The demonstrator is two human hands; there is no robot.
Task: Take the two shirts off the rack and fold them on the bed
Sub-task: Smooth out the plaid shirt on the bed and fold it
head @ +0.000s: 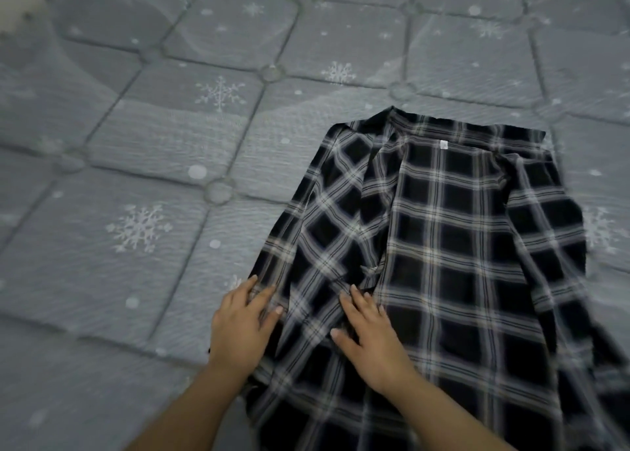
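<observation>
Left hand (240,328) flat, palm down, fingers (264,297) spread; right hand (370,343) likewise; forearms bare, extended forward.

Black shirt (453,246) w/ white plaid lines; grey quilted bed (170,126) w/ white snowflakes & dots.

One plaid shirt (443,246), one bed (170,109), two hands: left hand (242,328), right hand (371,345).

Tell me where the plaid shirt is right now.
In the head view, the plaid shirt lies spread on the grey snowflake mattress, right of centre, with the left hand and right hand resting on its near-left part.
</observation>
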